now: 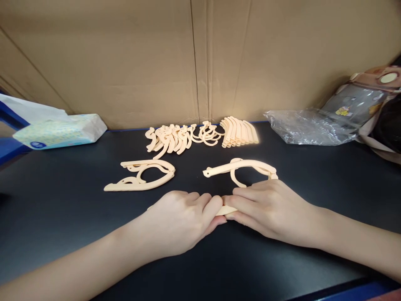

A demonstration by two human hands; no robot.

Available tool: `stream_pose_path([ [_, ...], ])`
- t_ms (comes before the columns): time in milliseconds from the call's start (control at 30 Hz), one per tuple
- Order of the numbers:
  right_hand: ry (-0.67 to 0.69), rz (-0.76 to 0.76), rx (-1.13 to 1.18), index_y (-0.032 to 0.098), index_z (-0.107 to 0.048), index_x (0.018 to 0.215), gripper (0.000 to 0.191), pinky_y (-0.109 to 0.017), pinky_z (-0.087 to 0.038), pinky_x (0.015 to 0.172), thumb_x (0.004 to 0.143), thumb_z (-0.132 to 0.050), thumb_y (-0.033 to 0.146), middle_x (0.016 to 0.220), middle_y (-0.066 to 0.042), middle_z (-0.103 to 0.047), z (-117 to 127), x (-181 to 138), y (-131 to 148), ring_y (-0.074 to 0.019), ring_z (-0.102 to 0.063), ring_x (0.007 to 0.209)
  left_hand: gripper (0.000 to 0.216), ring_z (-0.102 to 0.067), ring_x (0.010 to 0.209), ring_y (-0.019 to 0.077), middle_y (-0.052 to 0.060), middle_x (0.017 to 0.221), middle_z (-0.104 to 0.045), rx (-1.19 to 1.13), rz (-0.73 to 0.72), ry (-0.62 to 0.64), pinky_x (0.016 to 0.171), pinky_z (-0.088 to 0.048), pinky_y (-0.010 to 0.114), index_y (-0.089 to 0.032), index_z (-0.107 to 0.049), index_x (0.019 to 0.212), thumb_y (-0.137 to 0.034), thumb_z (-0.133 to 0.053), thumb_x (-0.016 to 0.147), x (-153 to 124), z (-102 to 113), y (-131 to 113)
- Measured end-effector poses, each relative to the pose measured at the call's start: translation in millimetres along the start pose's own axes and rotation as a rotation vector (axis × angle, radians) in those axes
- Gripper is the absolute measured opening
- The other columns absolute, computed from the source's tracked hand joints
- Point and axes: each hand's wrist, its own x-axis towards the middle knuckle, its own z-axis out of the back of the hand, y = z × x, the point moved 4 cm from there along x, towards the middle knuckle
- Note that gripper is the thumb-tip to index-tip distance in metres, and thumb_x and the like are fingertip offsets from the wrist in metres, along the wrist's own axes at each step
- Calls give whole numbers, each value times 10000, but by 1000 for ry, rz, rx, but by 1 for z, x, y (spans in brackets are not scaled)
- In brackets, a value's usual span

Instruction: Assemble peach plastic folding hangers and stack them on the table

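Observation:
Both of my hands grip one beige plastic hanger arm (227,210) close to the table's near side. My left hand (184,217) is closed round its left part, and a small tip pokes out by the wrist. My right hand (272,209) pinches it from the right, the fingers of both hands nearly touching. Most of the piece is hidden under my fingers. Just beyond the hands lie two folded plastic hangers: a left hanger (156,184) and a right hanger (253,164), whose lower side is partly covered by my right hand.
At the back of the black table (56,200) are a heap of short curved pieces (171,138), several hooks (208,133) and a row of hanger arms (239,133). A tissue pack (69,131) lies left; a clear plastic bag (313,127) and bottle (354,104) stand right. Cardboard (140,62) rises behind.

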Motion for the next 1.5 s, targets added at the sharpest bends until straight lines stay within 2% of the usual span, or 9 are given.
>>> stream_pose_path([
  [233,-22,-25,77,141,-603,957,231,-263,-412,597,954,-475,333,793,-29,-642,12,0,-6,-143,-591,685,313,-499,415,144,-35,579,-500,36,40,22,398,-255,296,-203,-375,758,-263,-212,1019,1,1,2],
  [467,-214,-67,31,157,-633,837,219,-284,-450,736,938,-511,309,968,-87,-638,33,0,-23,-166,-568,858,316,-481,402,139,-43,556,-470,79,35,-11,400,-257,293,-197,-391,749,-280,-248,1017,-1,0,2],
  [600,-196,-138,-21,182,-678,802,248,-333,-436,843,940,-504,291,1089,-92,-630,32,0,-33,-198,-577,989,318,-485,411,131,-44,557,-468,81,33,-39,408,-271,283,-194,-395,745,-278,-255,1018,-2,2,2],
  [933,-92,-170,1,212,-690,917,240,-349,-428,828,956,-468,295,1023,-60,-657,22,0,-38,-192,-593,944,279,-495,470,141,-30,588,-497,75,25,-72,445,-307,286,-178,-469,763,-314,-367,984,-1,4,4],
  [1133,-38,-243,-75,195,-693,939,252,-352,-439,776,954,-461,293,961,-58,-654,17,0,-46,-195,-596,850,60,-409,580,152,-3,643,-499,-194,-13,-119,486,-316,283,-158,-551,761,-176,-509,800,-2,4,9],
  [1233,-46,-258,-104,177,-699,927,272,-345,-448,759,957,-451,285,952,-64,-655,15,-1,-49,-191,-599,825,78,-409,634,168,20,672,-513,-257,-46,-125,529,-343,296,-151,-575,743,-125,-501,739,-1,4,10],
  [1333,-43,-267,-115,182,-699,948,258,-331,-453,736,953,-456,271,946,-60,-654,14,-2,-52,-184,-599,814,128,-493,771,204,52,792,-585,-231,-53,-137,645,-403,331,-140,-605,807,-96,-498,750,0,3,10],
  [1433,-32,-281,-139,191,-698,954,239,-317,-453,719,945,-466,253,948,-53,-655,12,-2,-54,-179,-600,813,156,-522,942,232,71,964,-616,-178,21,-136,795,-423,366,-135,-609,913,-87,-493,820,1,2,14],
  [1500,-18,-309,-162,205,-697,958,231,-307,-454,705,943,-471,250,950,-45,-655,11,-3,-56,-172,-606,802,157,-519,976,231,69,1031,-611,-164,78,-112,811,-426,363,-144,-599,931,-81,-475,859,0,0,18],
])
